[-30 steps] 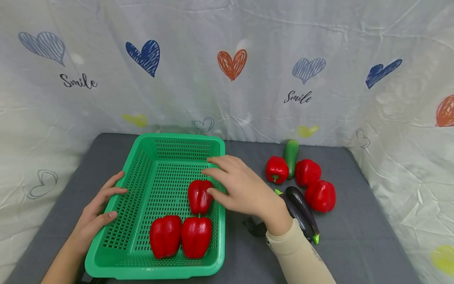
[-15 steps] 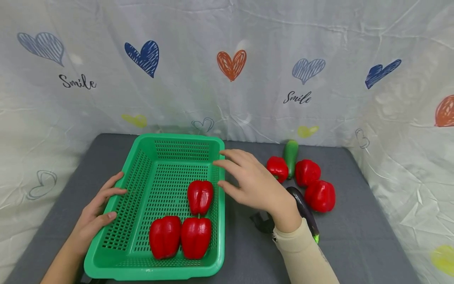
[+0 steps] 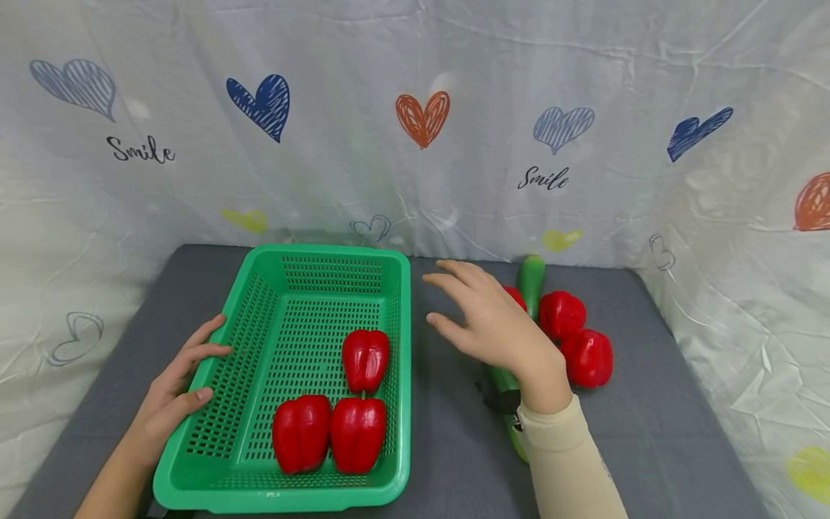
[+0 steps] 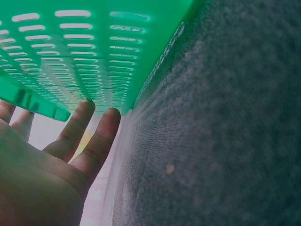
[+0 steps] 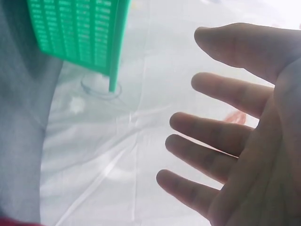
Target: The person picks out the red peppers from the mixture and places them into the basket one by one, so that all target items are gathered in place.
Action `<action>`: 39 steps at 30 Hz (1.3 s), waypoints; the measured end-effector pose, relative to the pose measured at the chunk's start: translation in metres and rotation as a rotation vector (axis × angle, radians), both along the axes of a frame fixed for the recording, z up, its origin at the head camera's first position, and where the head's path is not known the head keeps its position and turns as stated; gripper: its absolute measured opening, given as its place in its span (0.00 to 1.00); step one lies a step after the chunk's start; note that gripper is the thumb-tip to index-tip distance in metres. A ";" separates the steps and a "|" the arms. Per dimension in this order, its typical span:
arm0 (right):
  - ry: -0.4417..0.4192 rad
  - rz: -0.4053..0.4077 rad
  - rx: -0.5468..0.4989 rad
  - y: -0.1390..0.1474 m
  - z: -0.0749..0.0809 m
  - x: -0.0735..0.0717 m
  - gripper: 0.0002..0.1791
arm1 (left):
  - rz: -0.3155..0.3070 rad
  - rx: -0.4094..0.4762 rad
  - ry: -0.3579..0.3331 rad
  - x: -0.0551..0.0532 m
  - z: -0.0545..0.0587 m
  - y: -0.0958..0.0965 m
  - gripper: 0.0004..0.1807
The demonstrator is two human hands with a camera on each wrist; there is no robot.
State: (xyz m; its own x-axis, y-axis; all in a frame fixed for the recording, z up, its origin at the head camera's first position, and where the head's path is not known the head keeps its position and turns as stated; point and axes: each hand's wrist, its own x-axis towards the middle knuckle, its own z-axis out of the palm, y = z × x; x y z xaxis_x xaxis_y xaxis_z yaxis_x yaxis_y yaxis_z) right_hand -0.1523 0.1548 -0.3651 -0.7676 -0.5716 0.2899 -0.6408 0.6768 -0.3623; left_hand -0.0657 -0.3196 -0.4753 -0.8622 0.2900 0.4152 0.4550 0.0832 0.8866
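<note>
A green plastic basket (image 3: 402, 360) stands on the grey cloth with three red bell peppers inside: one pepper (image 3: 366, 360) on the right, two more (image 3: 301, 435) near the front. My left hand (image 3: 171, 393) rests against the basket's left rim; in the left wrist view its straight fingers (image 4: 101, 141) lie by the slotted outer wall. Just right of the basket, my right hand (image 3: 496, 324) hovers with nothing in it, fingers spread in the right wrist view. Beneath the right wrist a long green vegetable (image 3: 519, 441) is partly covered by a black wrist mount (image 3: 502, 400).
Right of my right hand lie two red bell peppers (image 3: 587, 358), with another pepper (image 3: 516, 295) mostly hidden behind the hand. A green cucumber-like vegetable (image 3: 532, 277) lies at the back. A white curtain (image 3: 473, 209) printed with hearts hangs behind the grey table cloth (image 3: 668, 404).
My right hand has withdrawn rightward from above the pepper in the basket, out past the rim. It now covers the eggplants seen earlier. The left hand stays put.
</note>
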 end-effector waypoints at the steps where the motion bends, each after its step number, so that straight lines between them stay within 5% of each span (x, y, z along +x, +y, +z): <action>1: -0.020 -0.016 0.001 0.002 0.000 -0.001 0.33 | 0.000 0.000 0.000 0.000 0.000 0.000 0.28; 21: -0.342 -0.195 0.006 0.052 -0.004 -0.020 0.38 | 0.000 0.014 0.019 0.000 -0.003 -0.001 0.29; 31: -0.415 -0.223 0.004 0.061 -0.013 -0.023 0.38 | 0.012 -0.011 -0.019 0.002 -0.003 -0.001 0.28; 39: -0.448 -0.238 0.000 0.067 -0.020 -0.026 0.37 | -0.019 0.020 0.026 -0.001 -0.004 -0.001 0.29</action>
